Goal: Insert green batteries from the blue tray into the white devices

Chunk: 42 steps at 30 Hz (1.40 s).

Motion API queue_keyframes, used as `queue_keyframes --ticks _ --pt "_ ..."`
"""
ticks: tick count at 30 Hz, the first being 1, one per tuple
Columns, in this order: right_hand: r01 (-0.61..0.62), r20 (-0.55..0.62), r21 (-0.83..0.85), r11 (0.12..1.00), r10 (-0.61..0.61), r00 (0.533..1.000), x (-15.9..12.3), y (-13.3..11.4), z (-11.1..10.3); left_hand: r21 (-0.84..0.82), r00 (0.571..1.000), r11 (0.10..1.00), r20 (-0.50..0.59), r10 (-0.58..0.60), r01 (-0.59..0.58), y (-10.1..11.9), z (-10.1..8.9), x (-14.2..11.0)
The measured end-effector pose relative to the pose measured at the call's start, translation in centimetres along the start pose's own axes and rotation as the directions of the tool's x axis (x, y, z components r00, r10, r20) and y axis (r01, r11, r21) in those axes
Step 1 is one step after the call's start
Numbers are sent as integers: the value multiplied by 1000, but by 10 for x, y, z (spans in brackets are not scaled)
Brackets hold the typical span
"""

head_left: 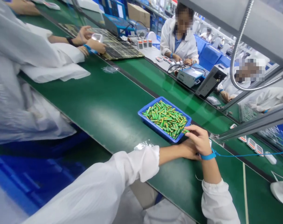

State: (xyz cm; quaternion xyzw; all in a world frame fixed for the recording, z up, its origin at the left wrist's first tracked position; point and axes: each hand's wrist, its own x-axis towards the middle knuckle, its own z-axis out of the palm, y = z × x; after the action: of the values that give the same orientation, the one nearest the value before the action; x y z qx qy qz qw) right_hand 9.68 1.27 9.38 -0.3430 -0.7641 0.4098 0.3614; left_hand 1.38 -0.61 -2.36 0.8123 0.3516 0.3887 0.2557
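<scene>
A blue tray on the green work surface holds a heap of small green batteries with gold-coloured ends. At the tray's near right corner, my right hand, with a blue band at its wrist, pinches at least one green battery between thumb and fingers. My left hand reaches across from the left, beneath and partly behind the right one; its fingers are hidden. Just past the right wrist, a sliver of a white object shows; whether the left hand holds it I cannot tell.
A crumpled clear plastic piece lies left of my forearm. White devices sit to the right, near a metal post. A blue cord runs from my wristband. On the left, a co-worker's hands hold a white device.
</scene>
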Motion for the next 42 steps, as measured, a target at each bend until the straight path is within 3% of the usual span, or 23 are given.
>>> queue_keyframes --ticks 4,8,11,17,22,25,30,34,42 --pt "-50 -170 43 998 56 984 -35 19 -28 61 970 984 189 154 -168 3 -14 9" --pt "-162 -405 24 986 158 901 -90 56 -64 89 979 985 150 137 -151 8 -29 15" --pt "-249 -486 0 969 217 846 -124 79 -80 62 994 996 93 63 -69 6 -32 14" --pt "-290 -373 143 946 323 870 -131 97 -81 56 988 997 143 -60 53 1 -29 15" --pt "-290 -297 220 931 347 889 -126 97 -82 55 983 996 169 -75 66 1 -32 16" --pt "-270 -362 128 954 298 883 -129 94 -78 49 983 996 167 -77 69 1 -33 16" --pt "-277 -499 -201 940 145 854 -133 83 -66 33 985 997 156 -75 71 1 -33 16" --pt "-239 -426 -370 898 64 902 -135 77 -63 26 985 996 151 -84 82 3 -34 16" --pt "-164 -273 -492 855 27 962 -141 82 -64 6 987 997 143 -80 80 3 -33 15"
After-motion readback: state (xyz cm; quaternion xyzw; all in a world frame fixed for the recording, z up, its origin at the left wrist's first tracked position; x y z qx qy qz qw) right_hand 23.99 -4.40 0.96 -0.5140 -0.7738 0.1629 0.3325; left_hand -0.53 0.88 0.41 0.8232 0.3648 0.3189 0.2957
